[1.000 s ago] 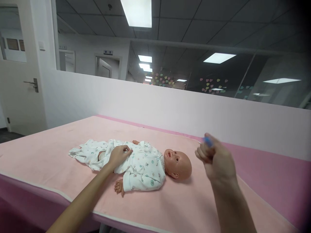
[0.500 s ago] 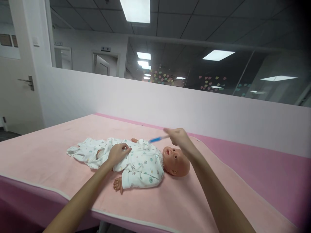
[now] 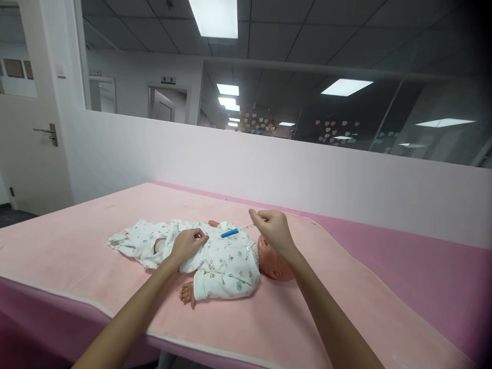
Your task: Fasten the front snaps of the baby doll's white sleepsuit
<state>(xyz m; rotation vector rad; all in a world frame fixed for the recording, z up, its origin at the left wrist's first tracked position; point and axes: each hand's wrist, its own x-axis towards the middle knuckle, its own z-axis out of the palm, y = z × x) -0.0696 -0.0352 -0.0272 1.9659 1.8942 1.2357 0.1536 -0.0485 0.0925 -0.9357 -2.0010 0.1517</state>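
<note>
A baby doll (image 3: 274,261) in a white printed outfit (image 3: 226,264) lies on its back, head to the right. On the doll's belly rests my left hand (image 3: 188,245), its fingers curled in; what they hold, if anything, I cannot make out. My right hand (image 3: 271,228) is closed around one end of a slim, clear thermometer (image 3: 245,227). Its thick blue end (image 3: 229,233) points left and down, over the doll's chest. My right hand and wrist cover part of the doll's face.
A pink padded mat (image 3: 126,205) with a pale edge lies under the doll. Behind it runs a low white wall (image 3: 307,174) with a large window above. A door (image 3: 31,143) with a metal handle stands at the left.
My right hand has swung left and slightly down with the thermometer, now covering more of the doll's face. My left hand stays on the doll's belly.
</note>
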